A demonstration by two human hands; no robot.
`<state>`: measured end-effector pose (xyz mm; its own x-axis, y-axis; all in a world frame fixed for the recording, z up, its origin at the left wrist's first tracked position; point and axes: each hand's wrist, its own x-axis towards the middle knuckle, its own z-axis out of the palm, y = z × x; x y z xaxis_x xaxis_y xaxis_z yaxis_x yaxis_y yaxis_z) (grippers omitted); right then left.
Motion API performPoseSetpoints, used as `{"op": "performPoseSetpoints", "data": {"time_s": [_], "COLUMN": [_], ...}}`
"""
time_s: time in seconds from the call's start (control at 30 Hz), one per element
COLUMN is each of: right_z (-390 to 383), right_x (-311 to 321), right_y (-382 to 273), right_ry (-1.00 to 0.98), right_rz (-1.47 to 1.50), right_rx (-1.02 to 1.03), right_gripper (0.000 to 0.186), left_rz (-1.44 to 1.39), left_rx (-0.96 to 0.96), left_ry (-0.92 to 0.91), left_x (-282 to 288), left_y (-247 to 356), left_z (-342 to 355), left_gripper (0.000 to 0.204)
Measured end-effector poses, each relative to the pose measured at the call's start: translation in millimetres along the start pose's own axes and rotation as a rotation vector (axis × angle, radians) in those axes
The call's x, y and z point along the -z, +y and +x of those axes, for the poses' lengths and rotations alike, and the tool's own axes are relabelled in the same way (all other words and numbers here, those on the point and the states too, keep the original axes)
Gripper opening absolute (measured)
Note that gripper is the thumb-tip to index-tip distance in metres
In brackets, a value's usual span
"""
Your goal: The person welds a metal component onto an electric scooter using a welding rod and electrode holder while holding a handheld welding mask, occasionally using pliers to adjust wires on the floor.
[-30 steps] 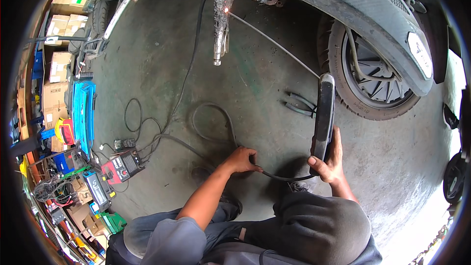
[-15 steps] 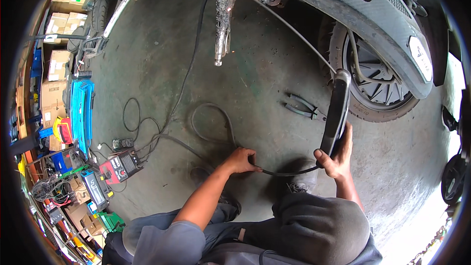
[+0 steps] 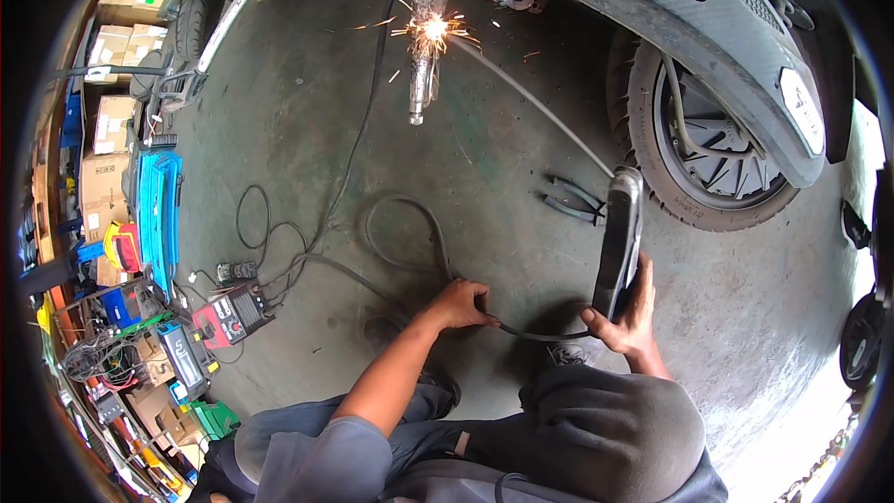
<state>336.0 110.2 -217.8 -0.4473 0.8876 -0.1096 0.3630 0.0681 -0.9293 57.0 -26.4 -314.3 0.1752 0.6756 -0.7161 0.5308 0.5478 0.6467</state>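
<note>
My right hand (image 3: 629, 321) is wrapped round the black handle of an electrode holder (image 3: 619, 237). From its tip a long welding electrode (image 3: 540, 104) slants up and left to a rough, bead-crusted metal bar (image 3: 421, 88) beneath the scooter. Bright sparks (image 3: 435, 30) burst where electrode and bar meet, hiding the contact point. My left hand (image 3: 458, 305) is closed with thumb and fingers on the black welding cable (image 3: 535, 335), which runs into the holder's lower end. Dark-handled pliers (image 3: 573, 200) lie on the floor left of the holder.
A scooter's rear wheel (image 3: 722, 149) and grey side panel (image 3: 670, 28) stand upper right. A red and black welding machine (image 3: 233, 315) sits left on the floor, with looped cable (image 3: 371, 224) nearby. Cardboard boxes (image 3: 101, 191) and a blue case (image 3: 158, 214) line the left side.
My right hand has moved the electrode holder slightly left and down. The electrode tip, glowing and apart from the bar before, now meets it amid sparks. My left hand stays on the cable.
</note>
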Motion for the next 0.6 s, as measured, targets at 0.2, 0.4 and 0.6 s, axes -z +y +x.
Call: {"op": "performPoseSetpoints", "data": {"time_s": [0.2,0.4,0.6], "right_z": [22.0,23.9,16.6], "right_x": [0.1,-2.7,-5.8], "right_y": [-13.7,-17.8,-11.4], "right_ry": [0.049,0.01,0.013], "right_rz": [0.009,-0.011,-0.003], "right_rx": [0.021,0.023,0.034], "right_gripper": [0.093,0.093,0.092], "left_rz": [0.024,0.016,-0.008], "left_rx": [0.008,0.005,0.01], "left_ry": [0.019,0.018,0.001], "left_x": [0.1,-1.3,-0.7], "left_y": [1.5,-0.1,-2.1], "left_z": [-1.3,-0.3,-0.9], "left_gripper": [0.043,0.043,0.044]}}
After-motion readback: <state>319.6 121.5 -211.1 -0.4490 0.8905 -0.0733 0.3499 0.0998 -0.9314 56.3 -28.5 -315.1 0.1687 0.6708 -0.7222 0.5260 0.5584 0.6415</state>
